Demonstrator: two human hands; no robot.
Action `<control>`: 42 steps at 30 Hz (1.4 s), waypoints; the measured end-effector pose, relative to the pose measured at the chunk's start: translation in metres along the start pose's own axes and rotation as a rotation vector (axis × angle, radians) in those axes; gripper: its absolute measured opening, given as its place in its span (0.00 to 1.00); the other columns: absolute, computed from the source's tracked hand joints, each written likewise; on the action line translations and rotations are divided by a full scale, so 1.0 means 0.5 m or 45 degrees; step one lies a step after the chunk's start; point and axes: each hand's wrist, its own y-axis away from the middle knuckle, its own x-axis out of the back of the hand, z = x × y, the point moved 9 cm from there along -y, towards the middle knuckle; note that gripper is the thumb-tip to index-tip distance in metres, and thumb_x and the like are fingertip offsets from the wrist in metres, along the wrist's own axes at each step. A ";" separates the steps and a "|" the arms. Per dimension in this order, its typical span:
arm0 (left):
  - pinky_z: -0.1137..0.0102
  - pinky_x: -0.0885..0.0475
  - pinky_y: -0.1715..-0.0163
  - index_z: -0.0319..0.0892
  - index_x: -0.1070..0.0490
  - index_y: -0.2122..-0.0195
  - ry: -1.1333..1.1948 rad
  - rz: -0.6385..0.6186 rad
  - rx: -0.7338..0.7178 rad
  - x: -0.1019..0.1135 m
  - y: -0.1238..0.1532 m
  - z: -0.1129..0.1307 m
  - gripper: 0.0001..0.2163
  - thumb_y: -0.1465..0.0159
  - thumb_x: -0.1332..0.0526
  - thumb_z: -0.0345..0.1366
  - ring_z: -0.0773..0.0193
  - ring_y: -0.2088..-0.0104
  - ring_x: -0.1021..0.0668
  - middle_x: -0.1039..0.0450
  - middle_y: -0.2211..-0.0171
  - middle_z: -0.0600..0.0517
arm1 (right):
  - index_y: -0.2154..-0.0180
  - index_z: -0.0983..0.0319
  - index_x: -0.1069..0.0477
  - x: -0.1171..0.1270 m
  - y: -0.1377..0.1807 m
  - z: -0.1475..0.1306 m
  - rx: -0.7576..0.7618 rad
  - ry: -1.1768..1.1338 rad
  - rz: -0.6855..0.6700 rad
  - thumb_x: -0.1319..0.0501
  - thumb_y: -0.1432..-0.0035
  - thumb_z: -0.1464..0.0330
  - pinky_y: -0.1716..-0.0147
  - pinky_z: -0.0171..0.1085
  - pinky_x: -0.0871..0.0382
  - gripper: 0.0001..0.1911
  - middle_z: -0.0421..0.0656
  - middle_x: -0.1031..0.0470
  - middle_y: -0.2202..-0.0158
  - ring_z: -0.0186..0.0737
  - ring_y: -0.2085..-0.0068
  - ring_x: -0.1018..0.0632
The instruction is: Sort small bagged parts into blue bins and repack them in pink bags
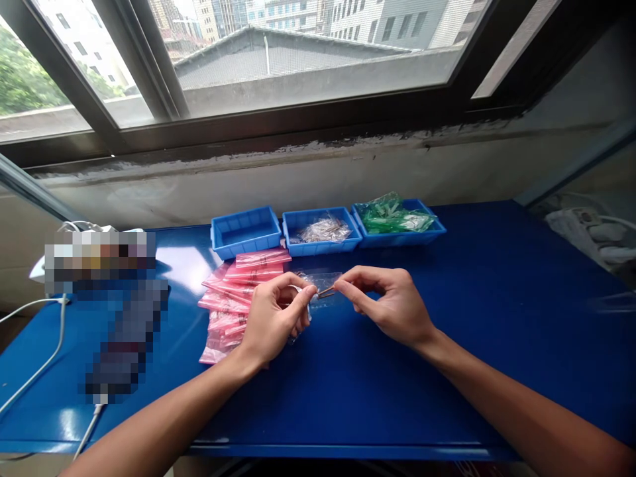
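My left hand [278,308] is closed, thumb against fingers, on a small clear plastic bag [328,302]. Thin brownish metal pieces [326,291] stretch from its fingertips across to my right hand [390,301]. The right thumb and forefinger pinch the far end of these pieces at the bag's right edge. Whether the pieces are inside the bag or on top of it, I cannot tell. Several pink plastic bags [223,303] lie overlapped on the table beside and partly under my left hand.
Behind my hands stand a bare blue bin [246,248], a second bin [322,248] holding clear bags of small parts [325,230], and a third [405,238] with green bags [387,215]. On the blue table's [497,331] left lie a blurred dark object [129,338] and white cables [62,331].
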 end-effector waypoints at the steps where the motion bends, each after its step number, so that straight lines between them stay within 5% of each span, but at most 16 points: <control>1: 0.77 0.36 0.87 0.40 0.28 0.67 0.004 -0.001 0.008 0.000 -0.001 0.000 0.14 0.33 0.33 0.46 0.70 0.86 0.30 0.29 0.84 0.56 | 0.70 0.63 0.18 -0.004 -0.001 0.008 -0.050 -0.045 -0.027 0.34 0.34 0.63 0.81 0.32 0.34 0.14 0.38 0.26 0.81 0.32 0.81 0.28; 9: 0.77 0.34 0.86 0.40 0.27 0.63 -0.014 0.039 -0.032 0.005 0.001 0.005 0.12 0.31 0.35 0.44 0.69 0.84 0.27 0.25 0.80 0.54 | 0.65 0.63 0.16 -0.013 0.001 0.017 -0.111 -0.239 -0.047 0.31 0.35 0.62 0.81 0.31 0.27 0.11 0.40 0.21 0.79 0.35 0.81 0.22; 15: 0.70 0.19 0.62 0.41 0.23 0.55 -0.083 0.132 -0.288 0.018 0.009 0.032 0.06 0.31 0.35 0.35 0.58 0.57 0.15 0.17 0.56 0.45 | 0.55 0.59 0.14 0.012 0.009 -0.024 0.216 0.013 0.133 0.32 0.37 0.73 0.64 0.36 0.16 0.10 0.44 0.12 0.59 0.43 0.64 0.12; 17: 0.70 0.20 0.60 0.41 0.23 0.55 -0.116 0.141 -0.299 0.019 0.011 0.035 0.06 0.31 0.35 0.35 0.58 0.56 0.16 0.17 0.56 0.46 | 0.56 0.58 0.14 0.016 0.011 -0.034 0.287 0.060 0.152 0.32 0.38 0.74 0.62 0.37 0.16 0.11 0.44 0.12 0.59 0.44 0.63 0.12; 19: 0.73 0.24 0.68 0.41 0.24 0.59 -0.119 0.116 -0.237 0.015 0.011 0.030 0.07 0.30 0.35 0.39 0.63 0.66 0.17 0.19 0.67 0.49 | 0.59 0.59 0.15 0.010 0.009 -0.037 0.283 0.035 0.096 0.32 0.37 0.72 0.68 0.35 0.17 0.07 0.42 0.12 0.67 0.41 0.70 0.13; 22: 0.76 0.37 0.81 0.40 0.27 0.66 -0.102 0.050 -0.114 0.005 0.010 0.016 0.14 0.29 0.37 0.46 0.71 0.82 0.31 0.33 0.82 0.58 | 0.66 0.61 0.17 -0.013 0.002 -0.024 0.153 -0.067 -0.092 0.32 0.35 0.68 0.78 0.32 0.24 0.07 0.39 0.20 0.78 0.35 0.80 0.20; 25: 0.77 0.44 0.84 0.40 0.28 0.64 -0.092 0.025 -0.083 0.002 0.008 0.011 0.15 0.29 0.38 0.47 0.73 0.83 0.38 0.40 0.82 0.61 | 0.68 0.63 0.19 -0.032 -0.003 0.004 -0.055 -0.256 -0.218 0.32 0.35 0.62 0.82 0.31 0.26 0.12 0.40 0.21 0.79 0.35 0.81 0.21; 28: 0.78 0.44 0.83 0.42 0.29 0.57 0.030 0.043 -0.095 0.005 0.006 0.012 0.13 0.27 0.41 0.47 0.73 0.83 0.39 0.41 0.80 0.62 | 0.69 0.64 0.19 -0.026 -0.013 0.045 -0.244 -0.482 -0.127 0.30 0.37 0.57 0.83 0.32 0.25 0.16 0.43 0.19 0.78 0.39 0.79 0.18; 31: 0.78 0.43 0.84 0.43 0.32 0.52 0.118 0.068 -0.105 0.009 0.006 0.015 0.12 0.26 0.42 0.47 0.73 0.83 0.39 0.40 0.79 0.62 | 0.61 0.62 0.16 0.000 -0.020 0.098 -0.412 -0.699 0.121 0.26 0.42 0.57 0.75 0.34 0.19 0.15 0.50 0.13 0.64 0.46 0.66 0.12; 34: 0.79 0.43 0.84 0.44 0.33 0.51 0.133 0.073 -0.112 0.010 0.007 0.018 0.12 0.26 0.44 0.47 0.74 0.83 0.38 0.37 0.77 0.61 | 0.52 0.59 0.16 -0.005 -0.021 0.132 -0.545 -0.836 0.146 0.27 0.41 0.58 0.65 0.37 0.15 0.18 0.52 0.15 0.48 0.50 0.53 0.12; 37: 0.79 0.43 0.85 0.44 0.34 0.51 0.178 0.084 -0.106 0.012 0.007 0.018 0.11 0.26 0.43 0.46 0.74 0.84 0.37 0.36 0.76 0.60 | 0.53 0.62 0.16 -0.020 -0.020 0.123 -0.497 -0.618 -0.016 0.30 0.38 0.57 0.69 0.38 0.17 0.18 0.52 0.13 0.56 0.48 0.61 0.12; 40: 0.79 0.43 0.85 0.44 0.34 0.51 0.207 0.098 -0.093 0.015 0.007 0.016 0.10 0.26 0.43 0.45 0.74 0.84 0.37 0.36 0.76 0.60 | 0.54 0.61 0.17 -0.031 -0.018 0.074 -0.190 -0.068 -0.144 0.34 0.35 0.61 0.71 0.38 0.20 0.13 0.48 0.15 0.64 0.43 0.68 0.16; 42: 0.79 0.43 0.85 0.45 0.34 0.52 0.214 0.093 -0.101 0.014 0.007 0.016 0.10 0.26 0.43 0.44 0.74 0.84 0.37 0.35 0.76 0.60 | 0.48 0.58 0.18 -0.049 -0.010 0.040 0.056 0.223 -0.215 0.34 0.35 0.66 0.63 0.41 0.19 0.15 0.47 0.16 0.58 0.44 0.62 0.17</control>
